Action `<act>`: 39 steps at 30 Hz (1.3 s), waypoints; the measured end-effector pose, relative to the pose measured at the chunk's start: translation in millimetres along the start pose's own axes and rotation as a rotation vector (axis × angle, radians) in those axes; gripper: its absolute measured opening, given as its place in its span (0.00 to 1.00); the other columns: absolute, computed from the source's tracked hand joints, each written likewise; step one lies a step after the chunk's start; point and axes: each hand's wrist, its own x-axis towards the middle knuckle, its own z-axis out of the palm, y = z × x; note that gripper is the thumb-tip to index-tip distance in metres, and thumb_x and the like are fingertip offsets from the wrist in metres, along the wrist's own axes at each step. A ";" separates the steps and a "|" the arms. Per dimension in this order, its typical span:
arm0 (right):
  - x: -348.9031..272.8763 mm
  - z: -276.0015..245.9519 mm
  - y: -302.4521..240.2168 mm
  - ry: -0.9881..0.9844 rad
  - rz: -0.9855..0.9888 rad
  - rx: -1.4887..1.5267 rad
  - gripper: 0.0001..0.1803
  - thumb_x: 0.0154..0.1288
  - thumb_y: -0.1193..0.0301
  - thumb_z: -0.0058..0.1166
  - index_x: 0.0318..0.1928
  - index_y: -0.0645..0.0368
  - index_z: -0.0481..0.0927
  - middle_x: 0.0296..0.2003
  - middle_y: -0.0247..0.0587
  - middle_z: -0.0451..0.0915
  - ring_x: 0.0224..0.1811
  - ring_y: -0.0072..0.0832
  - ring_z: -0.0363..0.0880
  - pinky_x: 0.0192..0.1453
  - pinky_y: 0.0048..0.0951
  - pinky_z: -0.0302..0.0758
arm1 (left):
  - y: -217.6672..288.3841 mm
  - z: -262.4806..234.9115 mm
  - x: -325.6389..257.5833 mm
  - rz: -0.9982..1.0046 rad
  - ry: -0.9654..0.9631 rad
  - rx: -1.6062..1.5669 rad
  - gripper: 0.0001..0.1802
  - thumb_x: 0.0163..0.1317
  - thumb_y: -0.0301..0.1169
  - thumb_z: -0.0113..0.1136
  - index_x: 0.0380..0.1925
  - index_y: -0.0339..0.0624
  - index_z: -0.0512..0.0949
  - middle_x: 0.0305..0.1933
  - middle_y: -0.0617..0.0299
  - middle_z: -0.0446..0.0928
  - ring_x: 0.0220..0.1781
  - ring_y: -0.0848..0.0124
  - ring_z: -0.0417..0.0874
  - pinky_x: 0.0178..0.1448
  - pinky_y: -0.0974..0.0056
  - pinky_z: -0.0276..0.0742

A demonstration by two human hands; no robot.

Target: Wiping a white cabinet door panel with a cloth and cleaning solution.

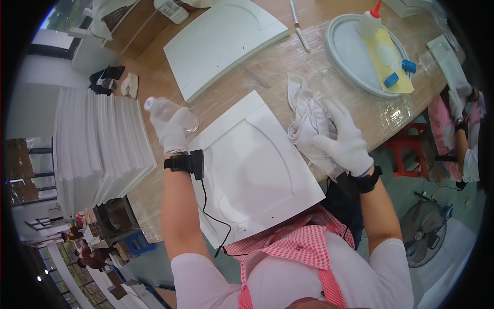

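Note:
My left hand [172, 130], in a white knit glove, is closed around a clear plastic bottle [161, 106] with a pale cap, tilted to the upper left. Below it lies a flat white panel [247, 159] with a curved raised outline and small dark holes, its near edge close to my apron. Just right of the panel, my right hand [346, 136], also gloved, grips a crumpled white cloth [302, 110] between thumb and fingers. Part of the cloth hangs below that hand by the table edge.
Another white panel [226, 44] lies farther back, beside a thin tool [299, 31]. A round grey lid [342, 49] carries a red-tipped squeeze bottle [369, 24], yellow sheet and blue pieces. Stacked white panels [98, 144] stand left. A co-worker's gloved hand [456, 103], red stool [406, 149] and fan [424, 229] are right.

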 end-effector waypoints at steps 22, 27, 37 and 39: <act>27.7 49.1 -95.5 -0.256 -0.181 0.011 0.35 0.59 0.69 0.71 0.68 0.56 0.77 0.56 0.53 0.82 0.59 0.51 0.82 0.64 0.43 0.79 | 23.0 21.5 -191.4 0.223 -0.797 0.048 0.22 0.70 0.30 0.60 0.62 0.38 0.78 0.52 0.55 0.84 0.53 0.63 0.84 0.59 0.58 0.78; 5.7 59.1 -82.1 -0.223 -0.256 0.058 0.28 0.62 0.72 0.68 0.63 0.62 0.77 0.62 0.56 0.76 0.62 0.55 0.78 0.67 0.47 0.75 | -5.7 37.0 -209.5 -0.311 -0.896 -0.697 0.25 0.67 0.26 0.61 0.65 0.40 0.77 0.52 0.61 0.84 0.57 0.68 0.83 0.64 0.60 0.79; 70.2 71.3 -83.8 -0.405 -0.273 -0.515 0.18 0.65 0.71 0.67 0.55 0.59 0.82 0.53 0.57 0.80 0.59 0.52 0.80 0.62 0.44 0.79 | -43.6 -126.4 -113.0 0.334 -0.359 1.374 0.35 0.71 0.50 0.55 0.75 0.51 0.70 0.79 0.43 0.64 0.81 0.37 0.58 0.80 0.30 0.51; 50.5 80.1 -73.5 -0.658 -0.522 -0.575 0.14 0.66 0.70 0.65 0.51 0.58 0.84 0.50 0.54 0.81 0.54 0.51 0.82 0.57 0.44 0.81 | -65.8 -155.8 -112.9 0.349 -0.388 1.351 0.37 0.71 0.50 0.56 0.78 0.51 0.66 0.83 0.43 0.57 0.83 0.37 0.53 0.81 0.28 0.46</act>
